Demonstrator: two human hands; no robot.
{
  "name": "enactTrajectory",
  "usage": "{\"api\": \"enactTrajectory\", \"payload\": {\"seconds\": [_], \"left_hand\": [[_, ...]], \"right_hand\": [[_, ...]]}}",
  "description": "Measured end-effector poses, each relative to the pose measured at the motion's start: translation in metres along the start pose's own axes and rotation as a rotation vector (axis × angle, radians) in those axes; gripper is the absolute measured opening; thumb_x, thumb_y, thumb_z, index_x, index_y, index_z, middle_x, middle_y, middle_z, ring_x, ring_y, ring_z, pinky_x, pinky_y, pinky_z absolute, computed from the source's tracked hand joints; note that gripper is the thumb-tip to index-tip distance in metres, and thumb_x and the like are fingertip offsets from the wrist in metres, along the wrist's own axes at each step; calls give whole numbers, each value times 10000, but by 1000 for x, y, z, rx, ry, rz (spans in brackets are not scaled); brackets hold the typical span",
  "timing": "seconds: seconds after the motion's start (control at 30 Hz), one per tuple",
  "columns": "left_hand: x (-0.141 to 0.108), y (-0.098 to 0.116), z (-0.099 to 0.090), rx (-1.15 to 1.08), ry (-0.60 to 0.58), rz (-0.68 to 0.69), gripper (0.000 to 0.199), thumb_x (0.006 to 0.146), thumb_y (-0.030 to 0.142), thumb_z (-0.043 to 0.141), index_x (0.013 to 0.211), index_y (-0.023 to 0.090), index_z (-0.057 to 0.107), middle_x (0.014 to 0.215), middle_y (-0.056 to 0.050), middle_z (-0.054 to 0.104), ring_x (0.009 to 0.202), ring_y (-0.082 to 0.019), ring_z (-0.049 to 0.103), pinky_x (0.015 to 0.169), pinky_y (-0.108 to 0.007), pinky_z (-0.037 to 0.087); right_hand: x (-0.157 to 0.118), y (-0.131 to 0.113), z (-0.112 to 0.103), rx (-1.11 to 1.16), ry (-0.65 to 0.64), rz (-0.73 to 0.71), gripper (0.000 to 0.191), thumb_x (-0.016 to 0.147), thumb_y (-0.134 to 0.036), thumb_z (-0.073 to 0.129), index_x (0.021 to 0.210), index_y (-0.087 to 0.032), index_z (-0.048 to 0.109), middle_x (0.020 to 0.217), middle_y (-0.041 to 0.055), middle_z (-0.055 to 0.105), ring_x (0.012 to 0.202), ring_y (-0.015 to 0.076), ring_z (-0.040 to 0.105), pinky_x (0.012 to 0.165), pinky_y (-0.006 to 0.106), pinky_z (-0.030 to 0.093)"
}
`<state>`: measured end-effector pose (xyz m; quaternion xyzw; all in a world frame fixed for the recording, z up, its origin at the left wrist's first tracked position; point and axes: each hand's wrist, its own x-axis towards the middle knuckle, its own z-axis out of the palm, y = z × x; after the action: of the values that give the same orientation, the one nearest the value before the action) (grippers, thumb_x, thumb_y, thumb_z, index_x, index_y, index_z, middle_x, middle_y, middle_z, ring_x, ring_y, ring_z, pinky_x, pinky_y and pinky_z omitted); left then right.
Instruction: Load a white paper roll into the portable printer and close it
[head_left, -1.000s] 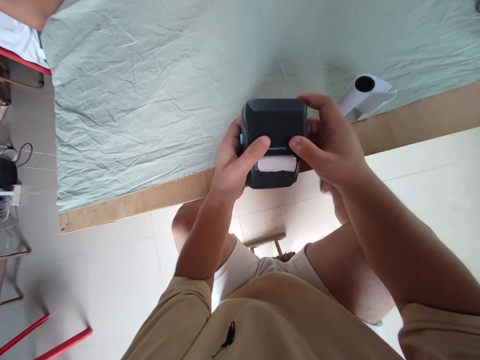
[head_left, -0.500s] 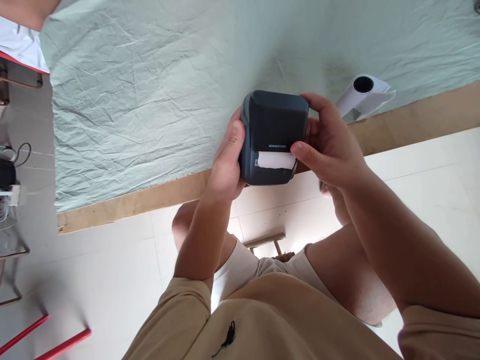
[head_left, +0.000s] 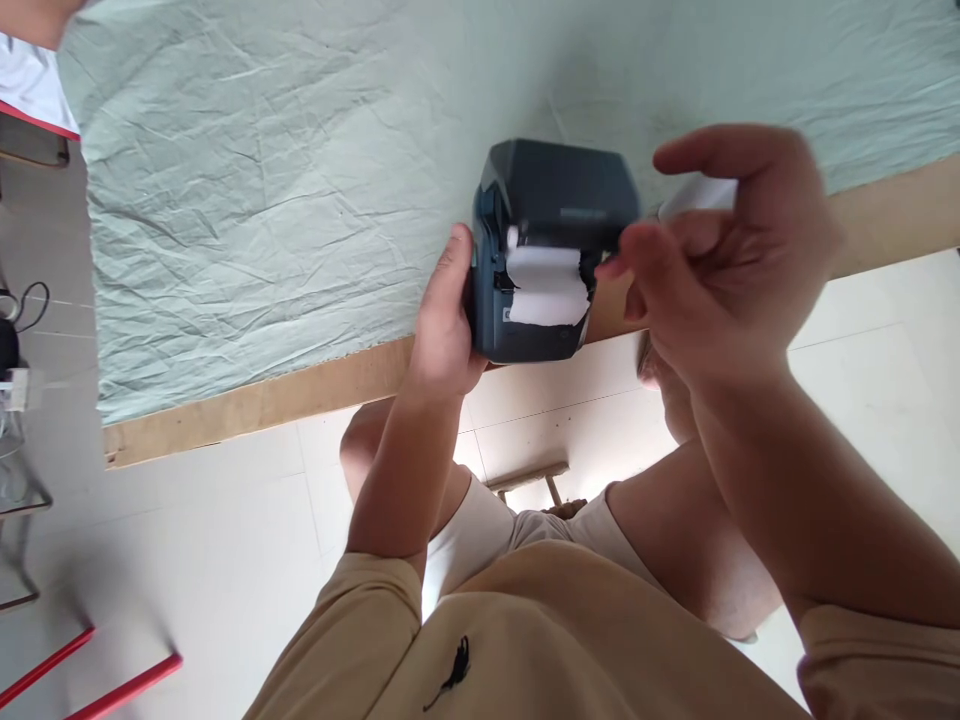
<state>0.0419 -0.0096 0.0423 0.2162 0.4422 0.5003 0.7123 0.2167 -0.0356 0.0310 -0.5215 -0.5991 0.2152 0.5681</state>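
Observation:
My left hand (head_left: 446,325) grips the left side of a dark label printer (head_left: 525,343), its thumb along the casing. The printer's lid (head_left: 570,190) is tilted up, baring the inside. White label paper (head_left: 549,290) lies in the opening, its torn end over the front of the casing. Slightly blurred, my right hand (head_left: 739,250) is just right of the lid with its fingers apart and holds nothing. Behind that hand a white paper roll (head_left: 697,195) is mostly hidden.
A wrinkled pale green cloth (head_left: 262,200) covers the table, with a bare wooden edge (head_left: 262,405) in front. Part of another person's arm (head_left: 34,20) shows at the top left. Red bars (head_left: 124,688) and a small wooden stool (head_left: 536,478) are below.
The printer's lid has swung up from closed, exposing the paper inside. My right hand has let go of the printer's side and moved right, its fingers spreading. My left hand keeps its hold.

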Motion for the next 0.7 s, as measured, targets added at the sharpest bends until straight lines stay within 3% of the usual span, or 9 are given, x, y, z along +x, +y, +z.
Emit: {"api": "enactTrajectory", "payload": {"seconds": [0.07,0.13,0.17,0.27,0.33,0.43,0.57,0.63,0.7], "left_hand": [[-1,-1,-3,87,-56,64,542,972,777,758,885,247,688,921,-82,737,1343,-354,769,1012,-422,704],[3,-3,-11,183,-92,83,511,990,760,759,904,262,680,831,-46,656,1244,-320,796,937,-413,705],[5,-5,-17,195,-131,102,523,1000,776,738,918,261,695,831,-44,654,1209,-313,807,898,-415,704],[11,-10,-29,218,-253,196,543,1029,801,676,1001,265,761,938,-73,743,1255,-308,790,887,-407,692],[13,-11,-33,261,-286,231,546,1011,809,693,975,267,756,912,-61,736,1205,-301,794,858,-401,688],[12,-10,-33,319,-310,244,564,973,832,727,941,269,755,915,-52,747,1223,-327,787,911,-433,695],[11,-8,-31,255,-320,279,384,1017,705,766,1086,329,793,1148,-48,841,1387,-335,738,1025,-418,676],[11,-8,-29,206,-307,265,245,1074,551,757,1131,313,773,1132,-29,844,1439,-312,737,1057,-410,688],[11,-9,-26,163,-236,227,163,1126,424,694,1162,273,744,1129,-22,829,1527,-304,710,1117,-434,692]], "right_hand": [[3,-10,5,-38,116,-44,214,1097,-508,766,1093,-329,649,865,-43,710,743,171,808,507,314,491],[8,-14,8,-53,119,-62,211,1111,-433,724,995,-315,593,962,-9,732,895,220,849,520,341,513],[11,-13,8,-75,85,-69,188,1110,-393,699,979,-315,590,1002,4,755,880,230,835,539,371,529],[20,-9,6,-288,-138,-53,84,1037,-352,728,1007,-318,658,1008,22,806,750,249,742,673,459,579],[26,-7,2,-463,-312,-37,126,973,-376,782,1056,-322,703,897,18,774,740,266,707,729,465,580],[33,-11,-4,-561,-519,-65,163,966,-421,764,1101,-336,730,749,14,676,682,248,630,625,403,482],[38,-23,-9,-388,-597,17,133,915,-340,722,1046,-331,741,722,3,660,604,209,564,518,383,366],[37,-21,-11,-175,-529,130,136,918,-331,716,1047,-337,757,718,0,646,601,210,580,502,388,395],[35,-10,-13,66,-422,230,142,947,-429,729,1043,-340,783,736,10,647,573,201,542,474,392,391]]}}
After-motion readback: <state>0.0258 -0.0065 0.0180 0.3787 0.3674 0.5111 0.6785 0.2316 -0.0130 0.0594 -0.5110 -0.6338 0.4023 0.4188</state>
